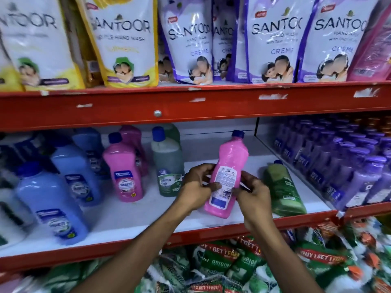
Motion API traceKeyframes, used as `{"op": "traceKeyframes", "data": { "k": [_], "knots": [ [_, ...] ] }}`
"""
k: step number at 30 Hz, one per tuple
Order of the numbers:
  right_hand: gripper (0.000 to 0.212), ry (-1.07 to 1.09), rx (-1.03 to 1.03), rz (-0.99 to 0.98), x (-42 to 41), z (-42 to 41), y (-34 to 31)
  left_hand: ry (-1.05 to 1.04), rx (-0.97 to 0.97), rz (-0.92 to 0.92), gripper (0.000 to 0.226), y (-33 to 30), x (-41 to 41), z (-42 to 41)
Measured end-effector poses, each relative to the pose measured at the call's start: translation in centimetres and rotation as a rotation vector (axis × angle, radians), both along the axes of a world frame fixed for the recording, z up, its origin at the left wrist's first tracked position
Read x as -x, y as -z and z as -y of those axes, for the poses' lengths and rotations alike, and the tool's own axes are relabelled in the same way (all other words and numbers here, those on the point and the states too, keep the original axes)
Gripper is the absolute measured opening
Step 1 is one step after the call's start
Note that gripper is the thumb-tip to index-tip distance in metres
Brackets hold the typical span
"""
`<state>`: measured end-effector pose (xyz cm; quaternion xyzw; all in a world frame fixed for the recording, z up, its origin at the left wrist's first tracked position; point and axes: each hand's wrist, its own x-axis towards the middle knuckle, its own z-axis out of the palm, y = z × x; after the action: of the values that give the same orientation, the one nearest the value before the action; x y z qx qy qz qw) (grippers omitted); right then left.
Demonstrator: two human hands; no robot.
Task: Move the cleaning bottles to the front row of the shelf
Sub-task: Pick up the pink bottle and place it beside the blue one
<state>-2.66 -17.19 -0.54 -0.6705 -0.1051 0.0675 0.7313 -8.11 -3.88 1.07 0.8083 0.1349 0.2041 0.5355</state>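
A pink cleaning bottle (pixel 229 163) with a blue cap stands tilted near the front of the white shelf (pixel 131 220), its back label facing me. My left hand (pixel 197 185) grips its left side and my right hand (pixel 251 193) grips its right side. Right of it stands a green bottle (pixel 283 191), near the front edge. Another pink bottle (pixel 124 172) and a dark green bottle (pixel 168 166) stand left of my hands, farther back. Several blue bottles (pixel 53 199) fill the left part, one at the front.
A red shelf beam (pixel 190 106) runs overhead, carrying hand-wash pouches (pixel 124 39). Purple bottles (pixel 347 166) pack the section to the right, behind a divider. The red front lip (pixel 211 233) edges the shelf, with green packets (pixel 232 267) on the level below.
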Motion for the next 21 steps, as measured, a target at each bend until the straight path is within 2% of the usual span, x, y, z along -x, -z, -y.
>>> {"op": "traceKeyframes", "data": {
  "k": [9,14,21],
  "knots": [
    [0.049,-0.268,-0.058,0.186,9.7,-7.6,-1.8,-0.293,-0.083,0.169,0.046,-0.2,13.3,-6.5],
    [0.053,-0.363,-0.007,0.249,13.1,-12.2,-0.8,-0.474,-0.169,0.135,0.047,1.2,17.7,-9.7],
    [0.053,-0.403,0.045,0.268,13.9,-14.9,0.5,-0.519,-0.205,0.083,0.04,2.2,18.7,-11.1]
  ]
}}
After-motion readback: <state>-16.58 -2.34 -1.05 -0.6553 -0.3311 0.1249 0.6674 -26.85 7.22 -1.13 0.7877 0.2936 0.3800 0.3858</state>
